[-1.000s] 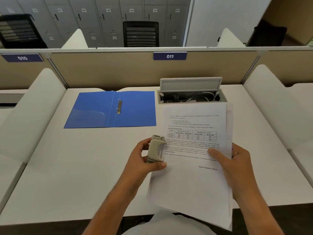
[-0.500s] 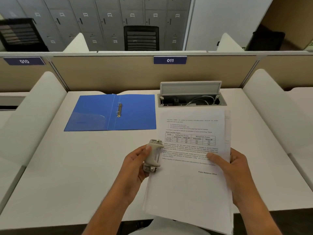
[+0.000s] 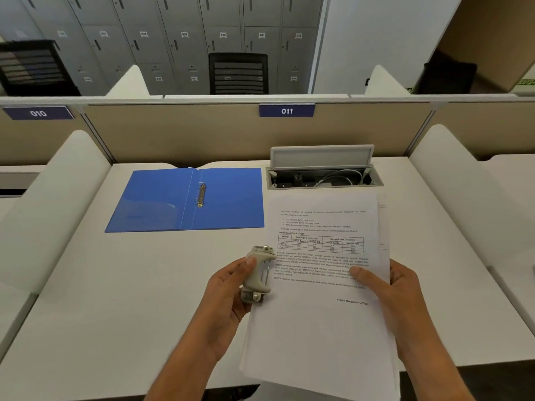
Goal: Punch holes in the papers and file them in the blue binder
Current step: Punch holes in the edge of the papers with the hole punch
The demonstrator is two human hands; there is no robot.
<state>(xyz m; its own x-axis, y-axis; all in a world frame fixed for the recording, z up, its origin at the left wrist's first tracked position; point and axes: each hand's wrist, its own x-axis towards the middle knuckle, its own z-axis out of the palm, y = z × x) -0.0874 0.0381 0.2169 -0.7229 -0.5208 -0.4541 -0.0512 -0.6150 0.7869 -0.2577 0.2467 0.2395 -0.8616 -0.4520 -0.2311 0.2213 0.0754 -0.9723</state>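
Note:
A stack of printed white papers [image 3: 318, 322] is held above the desk's front edge. My right hand [image 3: 390, 296] grips its right edge, thumb on the text. My left hand [image 3: 228, 290] holds a small beige hole punch [image 3: 258, 273] upright against the stack's left edge, about midway down the sheet. The blue binder [image 3: 185, 198] lies open flat at the back left of the desk, its metal rings [image 3: 201, 194] bare in the spine.
The white desk [image 3: 115, 285] has an open cable box [image 3: 322, 175] with a raised lid just behind the papers. Beige partition walls run behind it, curved white dividers flank both sides. Lockers and a black chair stand beyond.
The punch has slid along the stack's left edge and tilted more upright in my left hand. The papers have shifted slightly; the binder has not moved.

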